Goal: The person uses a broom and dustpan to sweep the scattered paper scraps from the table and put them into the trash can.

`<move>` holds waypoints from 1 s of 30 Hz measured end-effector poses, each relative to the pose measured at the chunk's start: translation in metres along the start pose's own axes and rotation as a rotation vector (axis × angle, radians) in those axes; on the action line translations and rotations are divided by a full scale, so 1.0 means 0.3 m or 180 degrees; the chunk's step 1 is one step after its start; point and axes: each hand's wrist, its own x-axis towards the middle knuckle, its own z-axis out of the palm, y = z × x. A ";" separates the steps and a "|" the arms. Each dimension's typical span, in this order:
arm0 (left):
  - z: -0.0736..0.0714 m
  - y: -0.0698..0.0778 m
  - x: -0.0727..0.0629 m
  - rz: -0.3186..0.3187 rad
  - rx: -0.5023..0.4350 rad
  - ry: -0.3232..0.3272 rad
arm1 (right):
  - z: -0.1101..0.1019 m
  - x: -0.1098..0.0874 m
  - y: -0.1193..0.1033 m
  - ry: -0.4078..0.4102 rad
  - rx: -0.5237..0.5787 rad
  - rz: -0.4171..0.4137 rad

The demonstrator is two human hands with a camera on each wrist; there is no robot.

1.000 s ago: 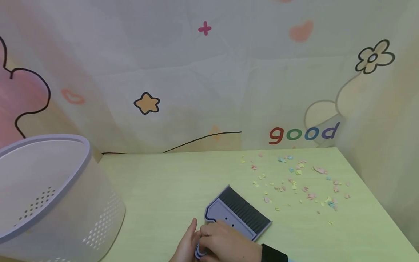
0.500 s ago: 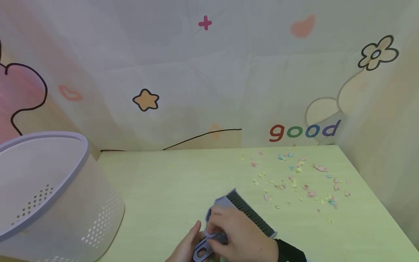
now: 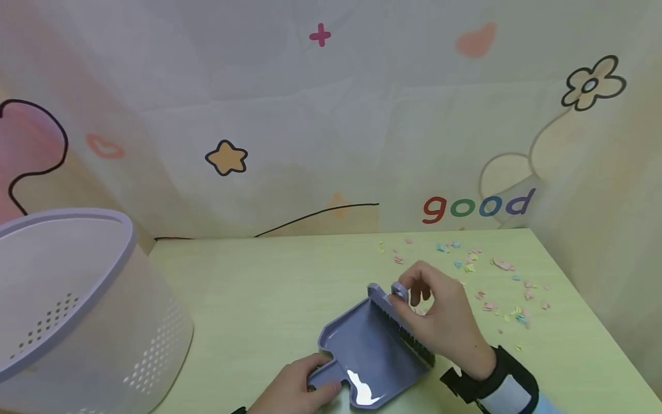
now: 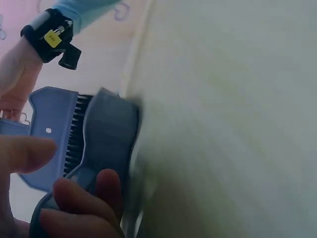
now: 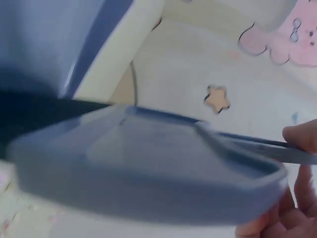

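Note:
In the head view my left hand (image 3: 292,386) grips the short handle of a purple-blue dustpan (image 3: 369,345), thumb on top. My right hand (image 3: 446,313) pinches the handle of a matching small hand brush (image 3: 381,298) between thumb and fingers. The brush stands on edge along the pan's open right lip, dark bristles (image 3: 416,348) facing into the pan. From the left wrist, the brush (image 4: 52,124) shows beyond the pan (image 4: 110,129), its bristles close to the pan's edge. The right wrist view has the brush's back (image 5: 148,168) large and blurred, partly hiding the pan (image 5: 39,44).
Small pink, yellow and blue paper scraps (image 3: 488,306) lie scattered over the right part of the pale table (image 3: 243,287). A white basket (image 3: 155,322) with a lilac rim and small holes stands at the left. A printed cloth (image 3: 289,144) hangs behind the table.
The brush, earlier nested against the dustpan, has come apart from it. My right hand has moved forward and right with the brush. The pan's inside now faces up, held in my left hand.

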 end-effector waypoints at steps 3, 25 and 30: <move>-0.003 0.007 -0.010 0.0172 0.0391 0.0214 | -0.011 -0.008 0.045 0.0045 -0.0221 0.0163; -0.077 0.014 0.066 0.0895 0.1532 0.0996 | -0.228 -0.030 0.172 0.0394 -0.0838 0.0027; -0.098 0.014 0.096 0.0936 0.1516 0.0929 | -0.267 -0.052 0.214 0.0420 -0.1274 -0.0120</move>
